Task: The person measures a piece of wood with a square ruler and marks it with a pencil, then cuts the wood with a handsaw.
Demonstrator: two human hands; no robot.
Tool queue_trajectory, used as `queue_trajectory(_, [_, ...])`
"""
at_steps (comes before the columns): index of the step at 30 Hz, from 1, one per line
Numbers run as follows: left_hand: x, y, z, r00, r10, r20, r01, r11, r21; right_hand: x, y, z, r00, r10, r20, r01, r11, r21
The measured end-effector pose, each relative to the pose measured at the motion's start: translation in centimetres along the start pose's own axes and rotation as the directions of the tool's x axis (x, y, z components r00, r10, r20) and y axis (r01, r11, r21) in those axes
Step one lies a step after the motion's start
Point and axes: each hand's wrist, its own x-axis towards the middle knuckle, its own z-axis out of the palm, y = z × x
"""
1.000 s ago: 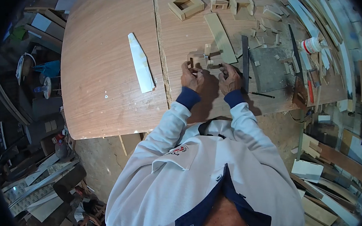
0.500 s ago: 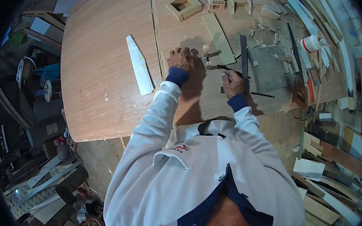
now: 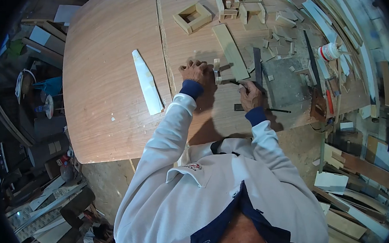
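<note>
On the left of the wooden table, a white tapered strip lies flat, its narrow end pointing away from the person. Farther up and to the right rests a square wooden frame. Nearer the person, the left hand is palm down on the table, fingers spread and bent, released from any grasp. Just to its right stands a small pale wooden piece, between the two hands. Beyond that lies a long wooden slat, slanting down towards the right hand. This hand is curled, its fingertips apparently pinching a dark slim stick that points at the small piece, though their grip is partly hidden. A short dark bar lies below, near the wrist. Just beyond the knuckles is a long dark strip, and to its right a grey panel. At far right, a white bottle with a red band lies tipped over, above a red-handled tool.
</note>
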Motion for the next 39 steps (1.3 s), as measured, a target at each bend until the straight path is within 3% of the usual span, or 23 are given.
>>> queue_trajectory(4, [1.0,-0.2,-0.3,0.998,-0.036,-0.044,0.036,0.999,-0.003,0.8,1.2,0.1,0.995,-0.061,-0.076,0.065,0.997,0.042])
queue_trajectory(9, [3.0,-0.7,0.3,0.995,-0.082,-0.058,0.082,0.997,-0.001,0.9,0.5,-1.1,0.996,-0.002,-0.085,0.006,0.999,0.046])
queue_trajectory(11, [3.9,-0.8,0.6,0.987,-0.084,-0.138,0.077,0.995,-0.056,0.9,0.4,-1.5,0.996,-0.004,-0.093,0.011,0.997,0.071])
queue_trajectory(17, [6.1,-0.4,-0.1,0.984,-0.152,-0.096,0.155,0.987,0.029,0.0,-0.4,-3.3,0.992,0.049,-0.113,-0.049,0.999,0.0])
queue_trajectory(22, [7.2,-0.9,0.7,0.984,-0.137,-0.115,0.138,0.99,0.0,-1.3,-0.4,-5.5,0.97,0.053,-0.237,-0.02,0.99,0.139])
queue_trajectory(26, [6.7,-1.2,0.1,0.99,-0.114,-0.078,0.111,0.993,-0.041,-2.2,0.1,-8.7,0.955,0.09,-0.281,-0.064,0.993,0.101])
queue_trajectory(30, [6.1,-1.7,0.2,0.982,-0.105,-0.16,0.09,0.991,-0.094,-2.7,0.4,-12.0,0.903,0.175,-0.393,-0.143,0.984,0.109])
queue_trajectory(32, [5.6,-2.5,0.4,0.964,-0.146,-0.224,0.116,0.983,-0.142,-2.3,1.9,-13.8,0.835,0.103,-0.541,-0.138,0.99,-0.025])
queue_trajectory(34, [4.1,-2.1,-1.0,0.942,-0.127,-0.31,0.111,0.991,-0.069,-1.8,2.6,-15.5,0.825,0.143,-0.546,-0.155,0.988,0.024])
queue_trajectory(36, [2.4,-1.7,-2.7,0.901,-0.186,-0.391,0.097,0.967,-0.235,-1.0,3.6,-16.6,0.816,0.143,-0.56,-0.193,0.981,-0.031])
queue_trajectory(38, [-0.2,-0.5,-4.1,0.874,-0.13,-0.469,0.06,0.985,-0.161,-0.1,4.5,-17.6,0.833,0.208,-0.512,-0.256,0.966,-0.024])
queue_trajectory(39, [-1.3,-0.3,-4.1,0.857,-0.127,-0.499,0.029,0.979,-0.2,0.7,5.9,-17.9,0.842,0.169,-0.512,-0.306,0.931,-0.197])
